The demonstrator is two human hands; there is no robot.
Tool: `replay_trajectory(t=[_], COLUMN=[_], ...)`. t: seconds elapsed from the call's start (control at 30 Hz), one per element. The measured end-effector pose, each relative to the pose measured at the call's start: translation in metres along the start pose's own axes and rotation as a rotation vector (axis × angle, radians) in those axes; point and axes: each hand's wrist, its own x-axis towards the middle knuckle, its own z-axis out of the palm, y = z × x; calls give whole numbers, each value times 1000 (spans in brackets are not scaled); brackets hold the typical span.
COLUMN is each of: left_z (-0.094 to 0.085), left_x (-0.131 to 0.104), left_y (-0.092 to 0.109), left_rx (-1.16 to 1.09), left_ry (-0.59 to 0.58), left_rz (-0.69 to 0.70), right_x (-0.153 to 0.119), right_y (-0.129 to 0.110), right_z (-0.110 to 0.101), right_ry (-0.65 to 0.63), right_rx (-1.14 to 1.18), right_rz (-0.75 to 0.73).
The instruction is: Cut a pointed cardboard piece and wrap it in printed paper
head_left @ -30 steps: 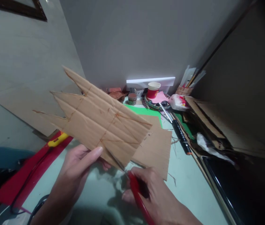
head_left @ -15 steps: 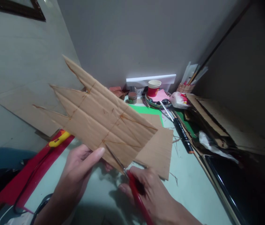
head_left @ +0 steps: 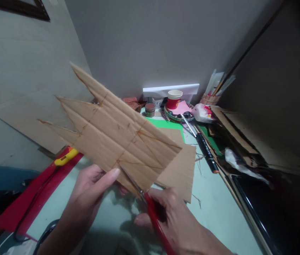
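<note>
A brown cardboard piece with pointed spikes at its upper left end and orange-brown drawn lines is held up over the table. My left hand pinches its lower edge, thumb on top and fingers underneath. In my right hand are red-handled scissors. One scissor blade lies over the face of the cardboard near the lower edge, its tip close to a drawn line junction by my left thumb; the other blade is hidden behind the cardboard.
Another cardboard piece lies on the pale table behind. A black-handled brush or tool, a red cup and stacked cardboard stand beyond. At left are a yellow cutter and red sheet.
The right end of the cardboard has shifted slightly to the right. My right hand and the scissors have moved very slightly, with the thumb a little farther from the handle.
</note>
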Motion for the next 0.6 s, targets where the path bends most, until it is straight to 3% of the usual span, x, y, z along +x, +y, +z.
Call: replay_trajectory(t=[0.33, 0.6], left_z=[0, 2], left_x=[-1, -2], left_y=[4, 1], left_rx=[0, -62], left_ry=[-98, 18], left_rz=[-33, -67], right_x=[-2, 10], right_y=[4, 13], right_z=[2, 9], right_ry=[63, 95], right_rx=[-42, -20], right_rz=[-168, -200])
